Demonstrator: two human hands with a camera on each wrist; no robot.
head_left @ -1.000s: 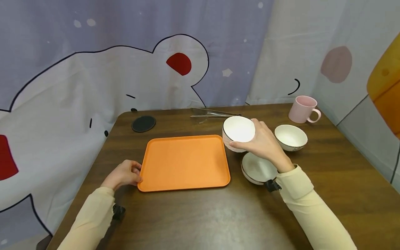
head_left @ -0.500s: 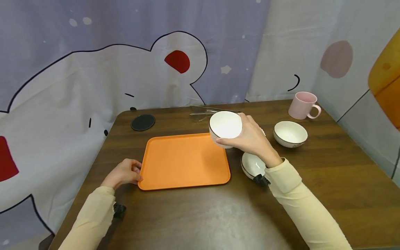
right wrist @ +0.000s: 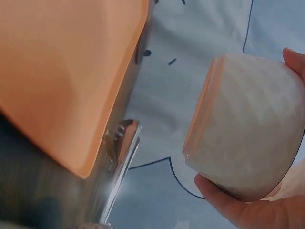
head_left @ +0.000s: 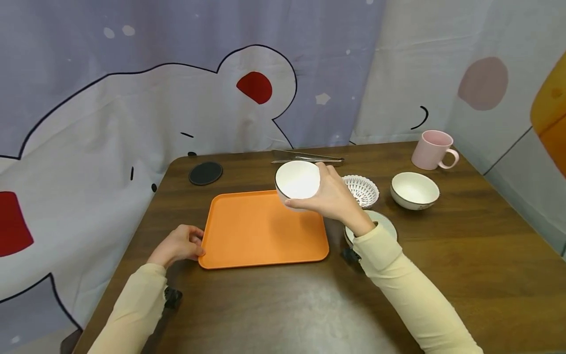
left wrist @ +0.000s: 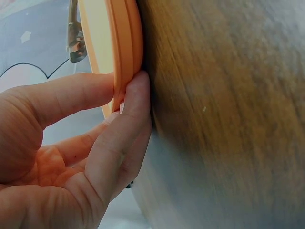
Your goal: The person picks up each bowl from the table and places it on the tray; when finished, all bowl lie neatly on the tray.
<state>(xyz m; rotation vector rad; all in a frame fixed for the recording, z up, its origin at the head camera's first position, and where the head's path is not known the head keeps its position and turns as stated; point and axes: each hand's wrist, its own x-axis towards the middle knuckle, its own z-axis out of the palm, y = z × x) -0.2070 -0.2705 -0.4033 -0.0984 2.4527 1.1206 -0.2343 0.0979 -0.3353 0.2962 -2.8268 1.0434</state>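
Note:
My right hand grips a white bowl with a dark rim, held up over the right part of an orange tray. In the right wrist view the bowl's faceted side and foot show, clear of the tray, with thumb and fingers on opposite sides. At the tray's left edge my left hand pinches the rim. The left wrist view shows the thumb on the tray's inner side and the fingers under its rim. Beneath my right wrist lies another white dish, partly hidden by the sleeve.
A white woven basket stands right of the tray, with a white bowl beyond it. At the back right is a pink mug. Behind the tray lies cutlery in clear wrapping; a black round coaster is at the back left.
My right hand has carried the bowl leftward, from beside the tray's right edge to above the tray. The woven basket has come into sight. My left hand stays at the tray's edge.

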